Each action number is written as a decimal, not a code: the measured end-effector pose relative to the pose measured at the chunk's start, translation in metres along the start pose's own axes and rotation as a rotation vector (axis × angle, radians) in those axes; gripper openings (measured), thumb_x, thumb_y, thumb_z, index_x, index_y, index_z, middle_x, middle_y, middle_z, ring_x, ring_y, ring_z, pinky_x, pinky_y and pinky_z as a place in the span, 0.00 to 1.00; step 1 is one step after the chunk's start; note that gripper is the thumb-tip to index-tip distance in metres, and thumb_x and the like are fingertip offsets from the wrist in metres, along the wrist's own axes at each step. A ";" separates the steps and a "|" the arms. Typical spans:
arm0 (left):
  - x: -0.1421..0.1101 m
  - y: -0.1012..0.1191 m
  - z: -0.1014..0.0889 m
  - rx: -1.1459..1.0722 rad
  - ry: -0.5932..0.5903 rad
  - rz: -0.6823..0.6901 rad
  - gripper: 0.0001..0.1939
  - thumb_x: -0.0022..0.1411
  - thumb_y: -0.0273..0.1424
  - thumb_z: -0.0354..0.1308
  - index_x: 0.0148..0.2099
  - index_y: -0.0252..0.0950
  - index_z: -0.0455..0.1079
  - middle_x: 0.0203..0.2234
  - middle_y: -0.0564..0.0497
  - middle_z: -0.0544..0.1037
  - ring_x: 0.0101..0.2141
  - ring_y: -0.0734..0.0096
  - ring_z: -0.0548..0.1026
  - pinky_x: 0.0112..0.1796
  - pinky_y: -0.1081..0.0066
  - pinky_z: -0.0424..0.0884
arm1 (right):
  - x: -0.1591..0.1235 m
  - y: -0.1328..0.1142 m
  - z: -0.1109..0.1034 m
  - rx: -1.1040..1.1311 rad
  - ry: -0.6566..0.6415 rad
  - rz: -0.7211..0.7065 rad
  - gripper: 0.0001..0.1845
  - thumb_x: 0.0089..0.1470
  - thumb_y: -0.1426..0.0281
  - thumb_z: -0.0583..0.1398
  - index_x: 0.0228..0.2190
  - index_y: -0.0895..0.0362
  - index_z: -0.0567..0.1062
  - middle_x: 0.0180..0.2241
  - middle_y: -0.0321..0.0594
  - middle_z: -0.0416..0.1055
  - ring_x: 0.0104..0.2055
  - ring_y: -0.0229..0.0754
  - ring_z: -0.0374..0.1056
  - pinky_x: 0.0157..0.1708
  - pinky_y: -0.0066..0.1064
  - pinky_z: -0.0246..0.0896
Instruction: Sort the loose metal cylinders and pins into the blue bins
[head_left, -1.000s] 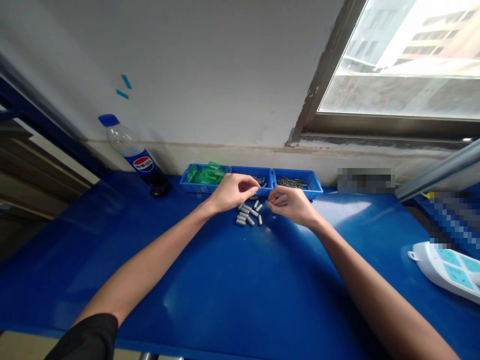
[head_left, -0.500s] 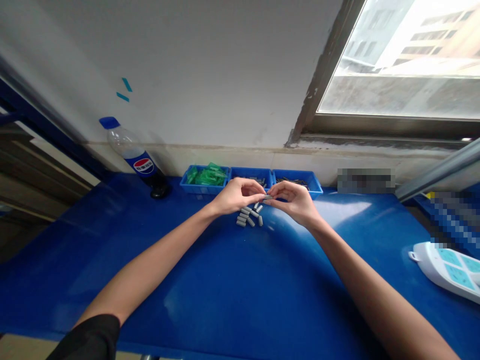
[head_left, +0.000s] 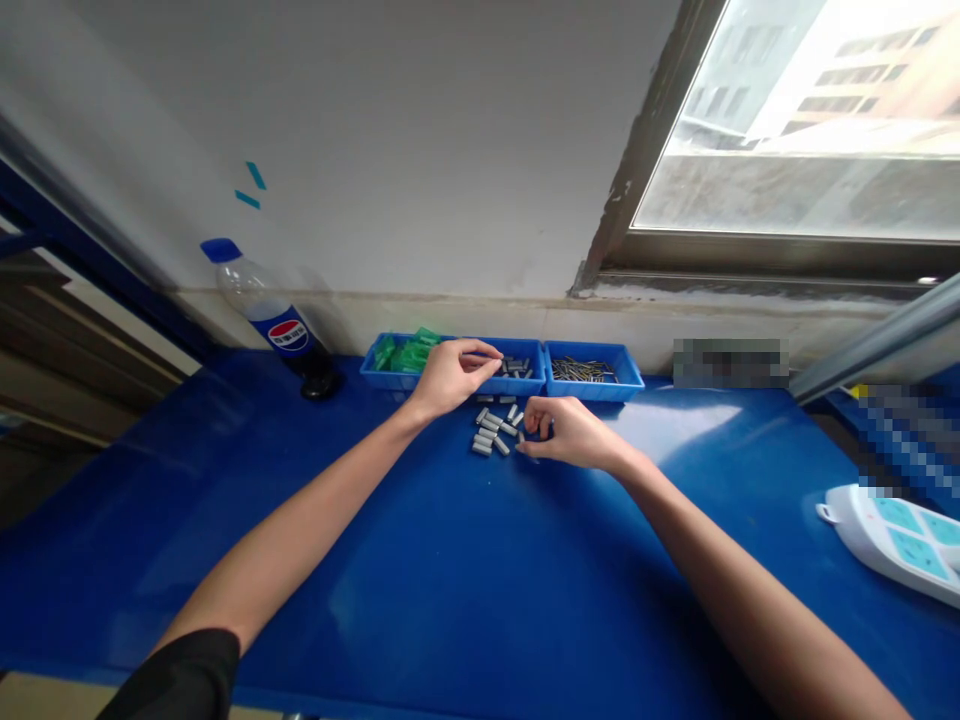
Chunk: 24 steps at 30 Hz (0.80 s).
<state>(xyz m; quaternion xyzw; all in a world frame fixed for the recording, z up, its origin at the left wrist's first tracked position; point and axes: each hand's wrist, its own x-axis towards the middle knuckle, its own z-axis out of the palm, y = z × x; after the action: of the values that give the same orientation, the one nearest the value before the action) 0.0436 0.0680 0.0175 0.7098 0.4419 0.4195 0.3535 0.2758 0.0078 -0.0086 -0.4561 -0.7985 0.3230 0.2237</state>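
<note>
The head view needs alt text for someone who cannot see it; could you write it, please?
A person's right hand is at a cluster of grey cylinders on a blue table, while the left hand hovers near the middle of three blue bins. These hold green pieces, grey pieces and thin metal rods; a Pepsi bottle stands at left.
</note>
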 end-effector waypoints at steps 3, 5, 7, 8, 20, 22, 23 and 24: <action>-0.002 0.003 0.003 -0.011 -0.025 0.006 0.14 0.60 0.39 0.67 0.41 0.33 0.81 0.39 0.43 0.86 0.40 0.59 0.85 0.46 0.64 0.82 | 0.001 0.004 -0.002 -0.028 0.047 0.002 0.09 0.45 0.76 0.65 0.30 0.54 0.73 0.28 0.33 0.75 0.29 0.39 0.70 0.31 0.29 0.65; -0.004 0.007 0.005 -0.014 -0.057 0.019 0.13 0.61 0.38 0.67 0.40 0.33 0.81 0.38 0.44 0.86 0.39 0.60 0.85 0.46 0.64 0.82 | 0.001 0.008 -0.006 -0.067 0.086 0.026 0.09 0.44 0.77 0.64 0.30 0.53 0.74 0.27 0.33 0.76 0.29 0.40 0.72 0.31 0.30 0.66; -0.006 0.010 0.007 -0.010 -0.101 0.030 0.11 0.61 0.37 0.66 0.39 0.33 0.81 0.37 0.44 0.86 0.38 0.60 0.85 0.44 0.65 0.82 | 0.002 0.013 -0.009 -0.082 0.124 0.053 0.09 0.44 0.76 0.65 0.30 0.53 0.75 0.26 0.33 0.76 0.29 0.40 0.73 0.31 0.31 0.68; -0.007 0.012 0.007 -0.009 -0.123 0.034 0.11 0.61 0.37 0.66 0.39 0.33 0.81 0.37 0.44 0.86 0.38 0.61 0.85 0.44 0.65 0.82 | 0.002 0.015 -0.010 -0.074 0.141 0.065 0.09 0.45 0.75 0.65 0.30 0.53 0.75 0.26 0.33 0.76 0.28 0.41 0.74 0.31 0.31 0.69; -0.011 0.008 0.014 -0.048 -0.341 0.040 0.15 0.62 0.39 0.66 0.45 0.34 0.81 0.37 0.44 0.86 0.37 0.64 0.84 0.40 0.69 0.80 | 0.003 0.006 -0.014 0.279 0.339 0.002 0.15 0.50 0.57 0.71 0.30 0.54 0.79 0.30 0.41 0.80 0.34 0.48 0.80 0.40 0.39 0.78; -0.012 0.010 0.013 -0.094 -0.361 0.019 0.16 0.61 0.40 0.67 0.45 0.34 0.81 0.36 0.44 0.86 0.35 0.65 0.84 0.38 0.70 0.79 | 0.003 0.004 -0.013 0.315 0.373 -0.058 0.16 0.50 0.55 0.72 0.31 0.54 0.79 0.33 0.42 0.81 0.36 0.48 0.79 0.44 0.42 0.78; -0.011 0.010 0.013 -0.115 -0.372 0.009 0.16 0.61 0.40 0.68 0.45 0.34 0.81 0.35 0.44 0.86 0.34 0.65 0.84 0.38 0.70 0.79 | 0.003 0.003 -0.013 0.323 0.389 -0.081 0.16 0.51 0.55 0.72 0.31 0.54 0.79 0.34 0.42 0.80 0.37 0.48 0.78 0.45 0.43 0.78; -0.011 0.010 0.012 -0.136 -0.380 0.000 0.16 0.60 0.40 0.69 0.45 0.34 0.81 0.35 0.44 0.86 0.33 0.66 0.83 0.37 0.70 0.79 | 0.003 0.002 -0.012 0.324 0.406 -0.101 0.16 0.51 0.55 0.72 0.31 0.53 0.79 0.35 0.42 0.80 0.38 0.48 0.78 0.46 0.43 0.77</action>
<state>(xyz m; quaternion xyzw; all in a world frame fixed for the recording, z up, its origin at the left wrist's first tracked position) 0.0554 0.0524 0.0186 0.7508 0.3379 0.3069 0.4775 0.2834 0.0152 -0.0016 -0.4292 -0.6969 0.3370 0.4653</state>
